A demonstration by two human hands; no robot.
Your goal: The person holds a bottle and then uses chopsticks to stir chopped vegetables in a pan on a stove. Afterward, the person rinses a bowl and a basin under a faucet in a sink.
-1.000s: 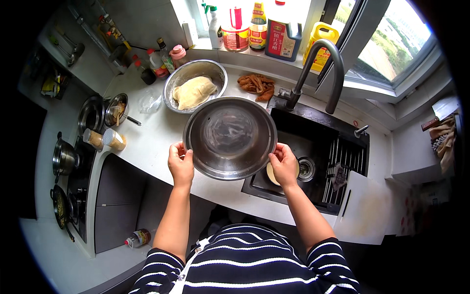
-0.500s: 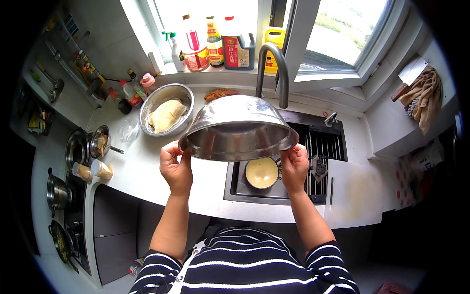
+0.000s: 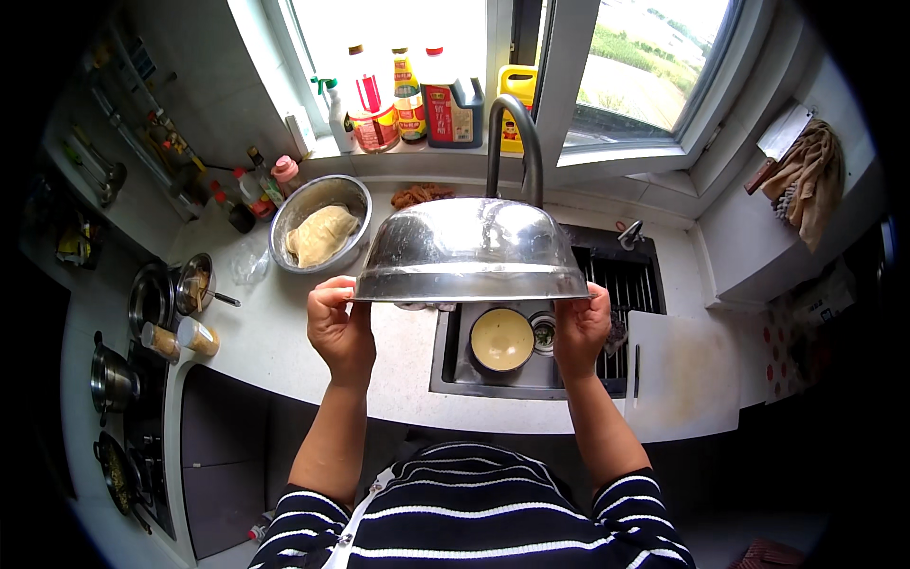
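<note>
Steel mixing bowl [image 3: 471,251] held upside down above the sink [image 3: 531,379].
Its rim is gripped by the left hand [image 3: 339,327] and right hand [image 3: 580,327]; a yellow bowl [image 3: 501,339] lies in the basin.

Silver steel bowl [image 3: 471,248], navy-and-white striped shirt [image 3: 474,517], yellow small bowl [image 3: 502,339].

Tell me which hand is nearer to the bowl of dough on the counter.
Left. The left hand grips the upturned steel bowl just right of and below the dough bowl; the right hand holds its far rim, over the sink.
</note>
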